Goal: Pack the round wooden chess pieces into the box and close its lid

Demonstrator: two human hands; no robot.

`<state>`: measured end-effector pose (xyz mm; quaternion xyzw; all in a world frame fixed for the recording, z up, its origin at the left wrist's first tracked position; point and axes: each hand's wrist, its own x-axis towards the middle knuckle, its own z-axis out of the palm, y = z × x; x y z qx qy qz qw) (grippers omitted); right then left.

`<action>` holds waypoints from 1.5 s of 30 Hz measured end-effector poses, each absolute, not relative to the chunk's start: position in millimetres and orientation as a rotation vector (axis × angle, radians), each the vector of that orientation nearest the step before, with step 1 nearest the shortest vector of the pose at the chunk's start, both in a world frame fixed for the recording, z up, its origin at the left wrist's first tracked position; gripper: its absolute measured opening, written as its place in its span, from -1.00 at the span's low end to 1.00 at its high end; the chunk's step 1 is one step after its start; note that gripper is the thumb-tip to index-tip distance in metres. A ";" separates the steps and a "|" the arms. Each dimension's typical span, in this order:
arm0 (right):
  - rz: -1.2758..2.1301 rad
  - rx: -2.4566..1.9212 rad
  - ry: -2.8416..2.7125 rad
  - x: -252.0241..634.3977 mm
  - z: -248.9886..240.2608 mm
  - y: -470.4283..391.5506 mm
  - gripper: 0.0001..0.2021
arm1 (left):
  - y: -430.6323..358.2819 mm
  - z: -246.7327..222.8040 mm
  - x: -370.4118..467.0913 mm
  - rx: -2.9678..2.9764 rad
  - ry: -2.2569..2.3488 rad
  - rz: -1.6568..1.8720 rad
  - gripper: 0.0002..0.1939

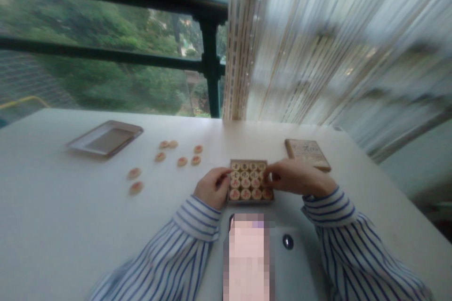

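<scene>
A small square box [250, 202] sits on the white table in front of me, filled with rows of round Chinese chess pieces [245, 183]. Black characters mark the far rows and red ones the near rows. My left hand [214, 187] grips the box's left side, its fingers curled at the rim. Over the right edge, my right hand [300, 176] is closed in a pinch at a piece in the right column; the fingertips partly cover that piece. Several loose pieces with red marks, one of them a disc [136, 188], lie on the table to the left.
A shallow clear tray [137, 129] stands at the far left of the table [63, 207]. To the right lies a flat patterned box lid [309, 154]. Nearest me are a phone with a blurred-out screen [247, 258] and a grey flat object [296, 268] bearing a dark oval. A string curtain [300, 56] hangs behind.
</scene>
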<state>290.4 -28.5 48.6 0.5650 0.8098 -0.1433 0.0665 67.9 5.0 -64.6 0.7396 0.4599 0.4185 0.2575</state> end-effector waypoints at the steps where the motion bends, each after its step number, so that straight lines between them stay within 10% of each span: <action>1: -0.433 1.704 2.437 290.3 48.5 -28.4 -0.76 | 5.0 -63.8 67.5 2.010 1.246 1.131 -0.75; 45: -0.256 1.818 2.761 274.5 40.8 -25.8 -0.75 | 5.3 -44.6 59.9 1.886 1.310 1.145 -0.74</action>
